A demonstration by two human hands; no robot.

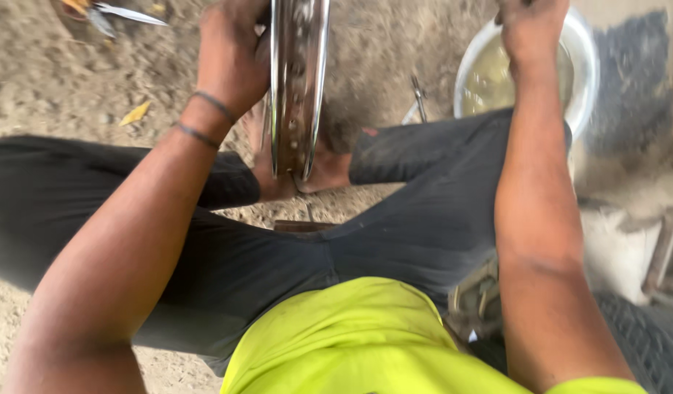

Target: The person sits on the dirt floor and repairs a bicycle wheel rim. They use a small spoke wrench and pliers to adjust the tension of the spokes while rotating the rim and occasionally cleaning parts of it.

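Head view. A seated person is holding a chromed wheel rim (298,80) upright at the upper centre of the frame, its lower edge resting between the bare feet (318,174), apparently so the feet are steadying it on the sandy ground (74,80). The left hand (233,58) is curling against the rim's left side, fingers closed around its edge. The right hand (530,29), at the upper right, is reaching over a white bowl of yellowish liquid (586,66); whether its fingers are spread or closed cannot be told. A tyre (647,343) is lying at the lower right.
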